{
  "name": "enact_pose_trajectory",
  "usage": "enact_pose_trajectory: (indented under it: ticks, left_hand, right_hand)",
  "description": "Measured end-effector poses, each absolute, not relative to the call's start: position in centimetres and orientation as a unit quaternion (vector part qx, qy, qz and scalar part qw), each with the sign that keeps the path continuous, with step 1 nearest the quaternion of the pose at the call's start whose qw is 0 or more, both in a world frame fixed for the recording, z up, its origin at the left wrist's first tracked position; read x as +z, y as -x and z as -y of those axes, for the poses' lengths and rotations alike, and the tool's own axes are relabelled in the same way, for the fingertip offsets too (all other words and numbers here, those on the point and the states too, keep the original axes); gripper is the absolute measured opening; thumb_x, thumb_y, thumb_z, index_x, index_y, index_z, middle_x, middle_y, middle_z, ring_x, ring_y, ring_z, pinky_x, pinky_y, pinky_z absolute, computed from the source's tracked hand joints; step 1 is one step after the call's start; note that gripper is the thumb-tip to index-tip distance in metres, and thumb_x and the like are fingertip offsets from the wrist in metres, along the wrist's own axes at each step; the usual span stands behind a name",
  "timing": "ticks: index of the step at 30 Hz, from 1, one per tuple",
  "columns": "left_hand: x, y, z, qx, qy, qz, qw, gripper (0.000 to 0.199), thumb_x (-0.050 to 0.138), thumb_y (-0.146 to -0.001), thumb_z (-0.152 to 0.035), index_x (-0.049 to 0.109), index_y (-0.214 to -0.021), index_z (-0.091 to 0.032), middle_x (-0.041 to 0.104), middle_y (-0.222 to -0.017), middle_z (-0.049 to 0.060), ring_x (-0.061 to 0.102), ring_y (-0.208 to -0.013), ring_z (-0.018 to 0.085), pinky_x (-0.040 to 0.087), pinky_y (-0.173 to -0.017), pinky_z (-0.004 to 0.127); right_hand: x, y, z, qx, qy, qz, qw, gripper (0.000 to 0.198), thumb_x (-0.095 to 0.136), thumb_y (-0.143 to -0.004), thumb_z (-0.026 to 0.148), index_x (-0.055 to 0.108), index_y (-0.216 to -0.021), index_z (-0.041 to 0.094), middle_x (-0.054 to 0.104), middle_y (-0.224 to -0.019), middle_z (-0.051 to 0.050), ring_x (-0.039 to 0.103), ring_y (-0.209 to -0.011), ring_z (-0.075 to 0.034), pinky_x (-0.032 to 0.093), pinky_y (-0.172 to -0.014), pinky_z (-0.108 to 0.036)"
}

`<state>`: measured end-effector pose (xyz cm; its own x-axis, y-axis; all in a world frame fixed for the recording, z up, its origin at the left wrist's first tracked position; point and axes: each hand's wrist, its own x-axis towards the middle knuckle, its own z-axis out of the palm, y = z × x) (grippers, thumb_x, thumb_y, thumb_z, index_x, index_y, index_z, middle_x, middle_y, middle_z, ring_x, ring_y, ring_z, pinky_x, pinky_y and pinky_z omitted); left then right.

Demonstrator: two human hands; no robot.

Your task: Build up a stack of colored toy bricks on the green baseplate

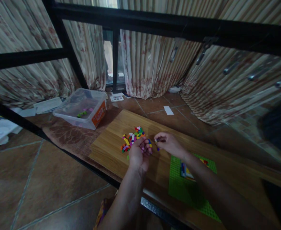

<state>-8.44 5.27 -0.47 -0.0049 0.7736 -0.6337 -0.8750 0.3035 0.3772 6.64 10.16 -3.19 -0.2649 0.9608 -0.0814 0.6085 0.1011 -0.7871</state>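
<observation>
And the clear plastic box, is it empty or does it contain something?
Not empty: a few green and pink pieces show low inside the clear plastic box, through its see-through side.

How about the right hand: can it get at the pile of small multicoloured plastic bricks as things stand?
Probably yes: the right hand is close, and the far side of the multicoloured brick pile looks open; the cupped left hand partly blocks the near side.
</observation>
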Motion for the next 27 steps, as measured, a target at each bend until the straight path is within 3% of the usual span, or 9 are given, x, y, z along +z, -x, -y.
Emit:
enact_pose_trajectory:
  ticks: [6, 12, 17, 19, 22, 24, 27]
  left_hand:
    - [-0.3, 7.7, -5.0, 0.613, 0.097, -0.348, 0.703, 0.024, 0.045, -0.089, -0.017, 0.063, -0.075, -0.010, 0.063, -0.067, 0.005, 0.059, -0.058, 0.010, 0.048, -0.055, 0.020]
    - [0.1, 8.3, -5.1, 0.622, 0.121, -0.245, 0.734, 0.028, 0.043, -0.091, -0.017, 0.064, -0.073, -0.011, 0.063, -0.067, 0.004, 0.060, -0.059, 0.010, 0.051, -0.056, 0.021]
    - [0.5, 10.1, -5.5, 0.644, 0.160, -0.267, 0.698, 0.024, 0.044, -0.090, -0.012, 0.062, -0.074, -0.010, 0.064, -0.070, 0.006, 0.061, -0.062, 0.010, 0.053, -0.060, 0.020]
    - [0.6, 11.0, -5.6, 0.649, 0.159, -0.269, 0.694, 0.026, 0.042, -0.091, -0.014, 0.059, -0.072, -0.010, 0.061, -0.067, 0.005, 0.056, -0.055, 0.007, 0.049, -0.051, 0.016]
    - [0.7, 12.3, -5.6, 0.667, 0.145, -0.248, 0.688, 0.031, 0.039, -0.094, -0.019, 0.053, -0.068, -0.012, 0.052, -0.061, 0.001, 0.044, -0.045, 0.004, 0.037, -0.040, 0.012]
    - [0.7, 12.8, -5.6, 0.675, 0.145, -0.231, 0.686, 0.033, 0.036, -0.096, -0.022, 0.050, -0.067, -0.014, 0.048, -0.059, -0.001, 0.039, -0.042, 0.003, 0.033, -0.038, 0.012]
    - [0.7, 13.1, -5.7, 0.674, 0.144, -0.222, 0.690, 0.034, 0.035, -0.097, -0.025, 0.049, -0.068, -0.014, 0.047, -0.059, -0.002, 0.036, -0.041, 0.003, 0.031, -0.037, 0.011]
  right_hand:
    - [1.2, -4.3, -8.1, 0.504, 0.446, 0.681, 0.287, 0.016, 0.062, -0.072, 0.020, 0.065, -0.087, 0.019, 0.064, -0.072, 0.002, 0.060, -0.062, -0.011, 0.051, -0.060, -0.025]
    - [3.1, -2.0, -6.0, 0.431, 0.439, 0.731, 0.296, 0.026, 0.067, -0.075, 0.018, 0.072, -0.099, 0.026, 0.068, -0.104, -0.002, 0.065, -0.083, -0.013, 0.054, -0.074, -0.027]
    - [2.7, -3.4, -7.6, 0.380, 0.461, 0.718, 0.356, 0.017, 0.059, -0.085, 0.025, 0.072, -0.097, 0.023, 0.072, -0.089, -0.002, 0.066, -0.077, -0.014, 0.053, -0.070, -0.028]
    - [1.9, -4.1, -8.5, 0.327, 0.506, 0.728, 0.326, 0.019, 0.057, -0.085, 0.020, 0.071, -0.098, 0.022, 0.072, -0.090, -0.003, 0.066, -0.079, -0.015, 0.052, -0.074, -0.030]
    - [0.2, -4.4, -9.3, 0.285, 0.540, 0.767, 0.196, 0.027, 0.057, -0.082, 0.012, 0.068, -0.106, 0.020, 0.069, -0.099, -0.006, 0.065, -0.087, -0.017, 0.049, -0.081, -0.032]
    - [-0.8, -4.2, -9.6, 0.275, 0.535, 0.791, 0.114, 0.035, 0.062, -0.080, 0.014, 0.065, -0.114, 0.020, 0.066, -0.104, -0.007, 0.063, -0.090, -0.018, 0.047, -0.084, -0.033]
    - [-1.7, -3.9, -9.9, 0.262, 0.516, 0.814, 0.055, 0.048, 0.068, -0.076, 0.016, 0.059, -0.123, 0.018, 0.060, -0.113, -0.008, 0.059, -0.100, -0.020, 0.045, -0.089, -0.032]
